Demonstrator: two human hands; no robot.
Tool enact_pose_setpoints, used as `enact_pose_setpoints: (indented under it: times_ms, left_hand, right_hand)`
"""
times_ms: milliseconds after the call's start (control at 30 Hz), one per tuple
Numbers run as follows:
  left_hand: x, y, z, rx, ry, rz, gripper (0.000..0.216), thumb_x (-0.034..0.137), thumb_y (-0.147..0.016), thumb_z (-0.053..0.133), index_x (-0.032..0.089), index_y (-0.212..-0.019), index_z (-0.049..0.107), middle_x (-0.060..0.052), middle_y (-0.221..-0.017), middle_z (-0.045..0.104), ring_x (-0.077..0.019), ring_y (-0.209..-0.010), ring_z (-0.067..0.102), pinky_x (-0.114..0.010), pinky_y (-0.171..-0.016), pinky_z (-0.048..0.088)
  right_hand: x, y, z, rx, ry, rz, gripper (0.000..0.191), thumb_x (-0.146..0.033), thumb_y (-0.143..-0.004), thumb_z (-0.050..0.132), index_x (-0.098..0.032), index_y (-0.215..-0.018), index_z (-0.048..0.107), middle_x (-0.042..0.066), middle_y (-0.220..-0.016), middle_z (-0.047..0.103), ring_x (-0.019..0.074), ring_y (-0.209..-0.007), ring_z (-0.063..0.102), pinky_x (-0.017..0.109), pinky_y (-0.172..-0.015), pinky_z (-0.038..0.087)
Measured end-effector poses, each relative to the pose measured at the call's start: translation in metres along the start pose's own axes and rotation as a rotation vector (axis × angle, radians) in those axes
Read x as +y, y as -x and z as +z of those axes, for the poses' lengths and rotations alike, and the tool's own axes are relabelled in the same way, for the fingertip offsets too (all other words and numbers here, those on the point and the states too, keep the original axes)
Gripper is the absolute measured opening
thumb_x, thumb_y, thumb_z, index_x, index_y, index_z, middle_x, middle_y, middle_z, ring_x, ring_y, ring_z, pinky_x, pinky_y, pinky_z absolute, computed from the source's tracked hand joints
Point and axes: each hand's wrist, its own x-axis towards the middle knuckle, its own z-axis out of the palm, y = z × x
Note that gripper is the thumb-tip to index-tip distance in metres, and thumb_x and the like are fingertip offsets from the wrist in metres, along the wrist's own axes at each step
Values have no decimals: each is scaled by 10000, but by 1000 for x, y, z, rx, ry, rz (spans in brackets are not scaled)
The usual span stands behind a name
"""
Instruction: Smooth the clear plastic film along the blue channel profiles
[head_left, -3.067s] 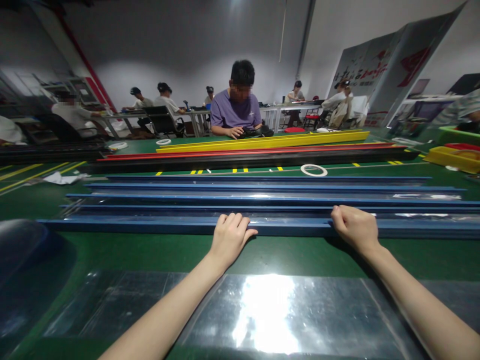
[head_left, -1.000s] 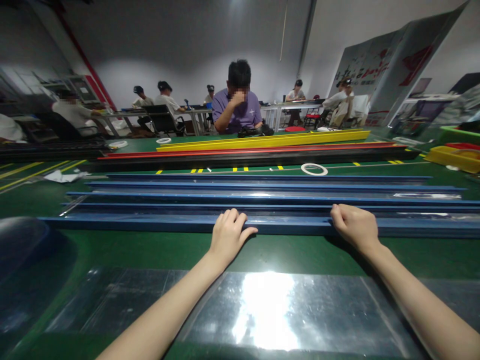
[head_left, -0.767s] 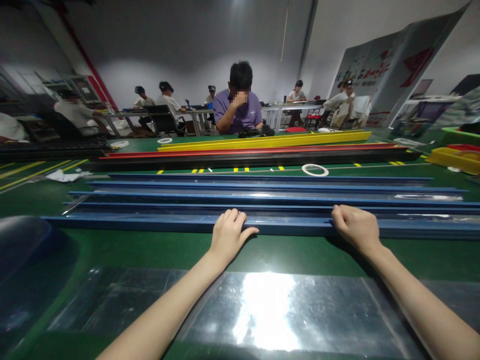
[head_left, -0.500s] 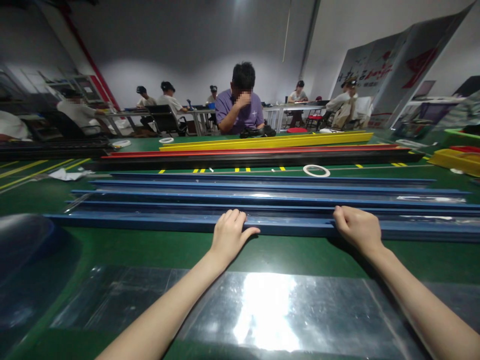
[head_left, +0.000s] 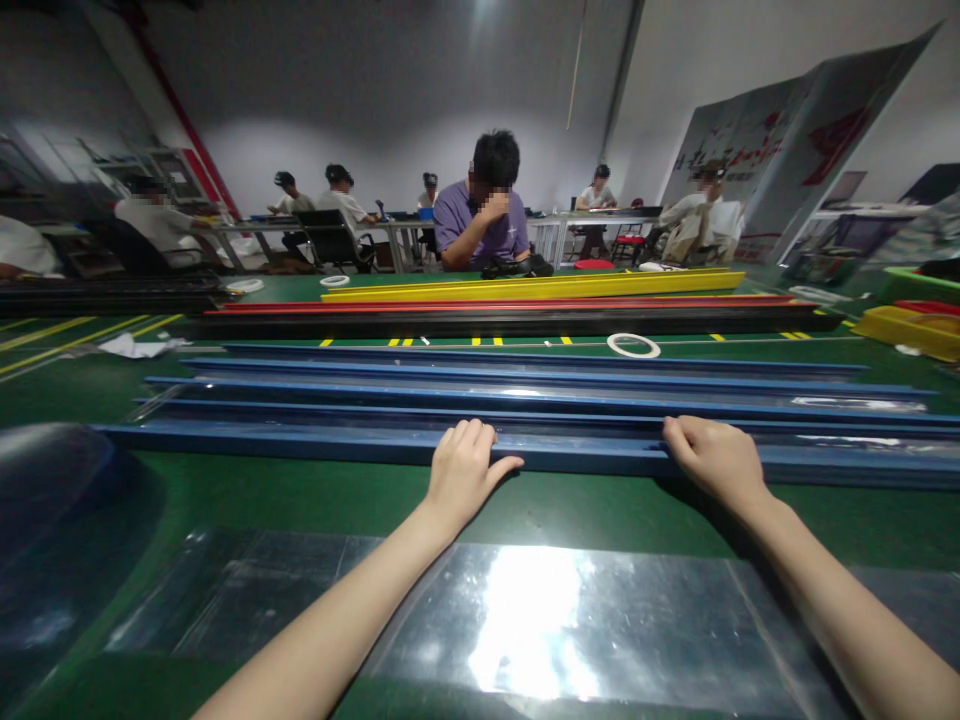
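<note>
The nearest of several long blue plastic channel strips (head_left: 577, 461) lies across the table. My left hand (head_left: 462, 468) is curled over its front wall, the fingers reaching inside and the thumb along the outer face. Further right, my right hand (head_left: 716, 462) is closed at the same wall, thumb on top; its fingertips are hidden inside. Other blue channel strips (head_left: 360, 384) lie parallel just behind. In front of my hands, a clear plastic sheet (head_left: 645, 620) rests flat on the green table (head_left: 360, 495), reflecting bright light.
Beyond the blue strips lie black strips (head_left: 525, 321), a red strip (head_left: 375, 308) and yellow strips (head_left: 540, 290). A white ring (head_left: 634, 346) sits between. Bins (head_left: 911, 330) stand at the right; a dark, shiny curved object (head_left: 60, 530) is at the left. A person (head_left: 480, 215) sits opposite.
Both hands stay on the blue strip with almost no movement. The view shifts very slightly. The person opposite shifts slightly, still with a hand at the face.
</note>
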Motion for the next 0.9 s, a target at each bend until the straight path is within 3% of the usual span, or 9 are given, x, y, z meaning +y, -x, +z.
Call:
enact_pose_setpoints:
  times_ms: [200,500,667,900]
  left_hand:
    - [0,0,0,-2,-52,24,366,520,-758,454,161,-726,511,-33,-705,524,-175,-706,470,-284,-611,320]
    - [1,1,1,-23,-96,33,367,510,-779,429,158,-749,527,-48,-734,527,-183,-711,463,-296,-611,318]
    - [2,0,2,-8,-93,45,345,493,-781,438,162,-740,525,-49,-729,524,-182,-699,461,-300,-605,314]
    - [2,0,2,-1,-101,43,289,446,-767,457,167,-734,522,-46,-732,525,-187,-716,466,-307,-618,320]
  right_hand:
    - [-2,-6,-11,-199,-21,10,474,-440,-805,237,-200,-511,520,52,-551,586,170,-534,524,235,-465,249]
    - [-7,-11,-20,-294,-147,-97,422,-443,-806,293,-197,-530,497,18,-524,564,149,-517,519,231,-475,252]
    - [-35,-18,-29,-270,-187,-185,405,-420,-817,292,-198,-538,484,15,-540,563,131,-507,501,227,-474,236]
    - [-95,-27,-39,-297,-150,-296,408,-377,-836,291,-200,-557,530,20,-588,605,128,-534,526,226,-472,225]
